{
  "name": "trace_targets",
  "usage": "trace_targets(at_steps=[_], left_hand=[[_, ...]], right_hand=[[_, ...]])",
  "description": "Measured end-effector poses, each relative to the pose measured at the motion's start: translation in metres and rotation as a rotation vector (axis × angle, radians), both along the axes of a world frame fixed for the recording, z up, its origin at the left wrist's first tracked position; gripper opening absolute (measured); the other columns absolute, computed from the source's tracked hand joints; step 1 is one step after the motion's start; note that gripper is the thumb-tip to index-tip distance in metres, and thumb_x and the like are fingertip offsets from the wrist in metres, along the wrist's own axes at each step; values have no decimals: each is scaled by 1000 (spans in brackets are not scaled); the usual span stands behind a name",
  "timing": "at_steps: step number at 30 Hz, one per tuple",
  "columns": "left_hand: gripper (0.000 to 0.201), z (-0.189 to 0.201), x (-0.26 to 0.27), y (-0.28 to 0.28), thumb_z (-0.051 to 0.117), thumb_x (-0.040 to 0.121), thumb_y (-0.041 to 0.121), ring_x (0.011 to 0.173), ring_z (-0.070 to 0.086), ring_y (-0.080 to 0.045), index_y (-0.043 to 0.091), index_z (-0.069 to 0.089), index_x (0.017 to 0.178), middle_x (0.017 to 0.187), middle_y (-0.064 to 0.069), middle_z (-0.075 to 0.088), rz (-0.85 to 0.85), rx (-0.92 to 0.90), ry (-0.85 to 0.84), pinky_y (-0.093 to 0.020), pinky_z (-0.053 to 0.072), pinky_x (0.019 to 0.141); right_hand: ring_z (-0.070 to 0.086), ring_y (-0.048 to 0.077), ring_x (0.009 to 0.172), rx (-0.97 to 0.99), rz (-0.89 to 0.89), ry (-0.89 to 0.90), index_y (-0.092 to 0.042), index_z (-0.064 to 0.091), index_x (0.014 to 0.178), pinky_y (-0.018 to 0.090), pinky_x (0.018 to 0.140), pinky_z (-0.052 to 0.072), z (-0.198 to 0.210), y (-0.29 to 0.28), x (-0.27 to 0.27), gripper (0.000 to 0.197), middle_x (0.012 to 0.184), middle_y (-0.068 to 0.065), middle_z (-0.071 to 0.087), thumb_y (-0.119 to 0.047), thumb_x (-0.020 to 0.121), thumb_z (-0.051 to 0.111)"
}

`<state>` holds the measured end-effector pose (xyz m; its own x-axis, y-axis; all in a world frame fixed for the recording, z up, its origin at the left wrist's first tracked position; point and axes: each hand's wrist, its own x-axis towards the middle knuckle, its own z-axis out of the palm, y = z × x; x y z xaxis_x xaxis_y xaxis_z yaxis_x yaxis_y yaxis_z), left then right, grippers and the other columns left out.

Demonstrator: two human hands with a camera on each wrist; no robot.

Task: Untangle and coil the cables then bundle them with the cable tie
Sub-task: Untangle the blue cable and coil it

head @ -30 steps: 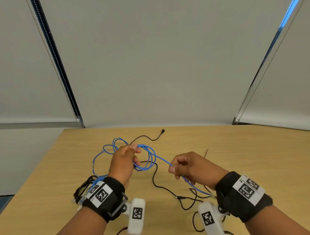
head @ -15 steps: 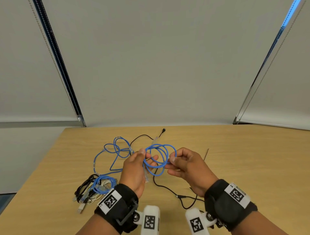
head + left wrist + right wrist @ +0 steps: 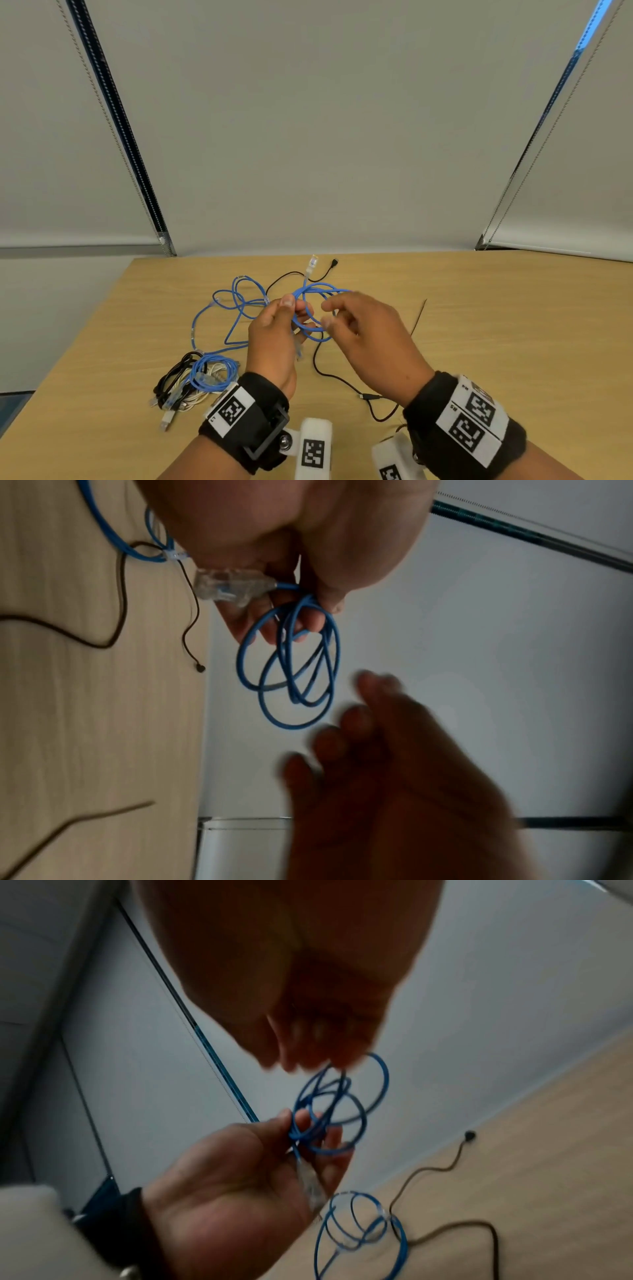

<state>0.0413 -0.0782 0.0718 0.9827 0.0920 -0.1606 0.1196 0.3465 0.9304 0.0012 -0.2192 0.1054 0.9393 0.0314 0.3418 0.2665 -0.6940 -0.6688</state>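
Note:
A small blue cable coil (image 3: 310, 320) hangs in the air over the table, pinched at its left side by my left hand (image 3: 296, 305) between thumb and fingers. One clear plug (image 3: 312, 263) sticks up above the coil; the other plug (image 3: 226, 585) lies under the left fingers. My right hand (image 3: 330, 313) hovers at the coil's right side with loosely curled, blurred fingers (image 3: 363, 696) gripping nothing. The right wrist view shows the same coil (image 3: 377, 1093) just below the right fingertips (image 3: 308, 1047). A thin dark cable tie (image 3: 419, 318) lies on the table to the right.
A loose blue cable (image 3: 239, 301) sprawls on the wooden table (image 3: 513, 342) left of the hands. A second blue coil (image 3: 212, 373) sits on a pile of black and white cables (image 3: 174, 383) at the front left. A thin black cable (image 3: 342, 377) runs under the hands.
The right hand brought the stretched blue tail in to the coil and let go. The left hand now holds the whole coil, with one plug sticking up.

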Motion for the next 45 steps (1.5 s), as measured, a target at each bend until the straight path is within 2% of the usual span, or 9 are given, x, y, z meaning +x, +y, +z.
trace_targets(at_steps=[3,6,12,16,26,29,36,41,45], left_hand=[[32,4,-4,-4,49,104,26,86,66,-17,12,69,83,89,-6,72,-53,-72,-14,-35,49,80],[36,1,-6,-4,51,104,26,95,66,-19,20,73,76,96,-7,74,-90,-109,-14,-38,49,88],[36,1,13,7,48,105,25,87,61,-15,20,67,76,95,-2,75,21,-79,-6,-35,41,79],[25,2,33,22,49,105,23,82,58,-12,20,64,85,75,9,69,75,-175,38,-32,39,73],[28,-7,24,40,50,102,19,90,69,-28,23,59,128,91,-15,72,-385,47,-33,-46,50,88],[29,-1,22,37,60,98,32,80,69,-25,20,64,124,82,-14,69,-486,177,-65,-43,57,82],[16,10,26,35,56,102,16,69,71,-24,6,68,105,73,-10,68,-604,453,-91,-33,61,66],[17,11,25,36,49,105,13,75,73,-26,5,62,96,78,-9,68,-612,292,3,-42,62,71],[12,8,18,29,53,102,10,79,74,-27,6,62,95,84,-11,68,-588,22,119,-41,63,66]], right_hand=[[60,3,81,47,14,258,-29,67,121,23,75,48,-7,4,6,29,87,-10,67,-42,96,60],[52,15,65,319,32,277,-29,74,93,37,67,47,-10,3,6,11,71,-2,58,-31,96,64],[61,16,64,531,370,387,-16,75,93,27,66,52,-5,-5,-6,15,72,2,67,-18,97,60],[67,16,79,451,509,469,-19,74,91,28,76,53,-2,-17,-12,24,89,4,75,-35,92,57],[61,6,67,294,187,308,-29,75,107,21,63,50,16,-60,10,22,78,-1,74,-15,99,60],[62,0,67,221,178,285,-32,72,108,15,60,47,18,-59,11,20,79,-3,74,-18,100,60],[68,1,84,-31,173,257,-34,70,112,17,78,51,17,-58,15,19,81,-10,75,-23,99,62],[62,13,82,-415,78,306,-29,71,106,32,73,51,3,-62,20,17,90,-10,71,-26,101,54],[67,13,76,-11,-15,345,-25,73,93,32,71,56,-15,-62,22,17,81,-3,72,-24,100,58]])
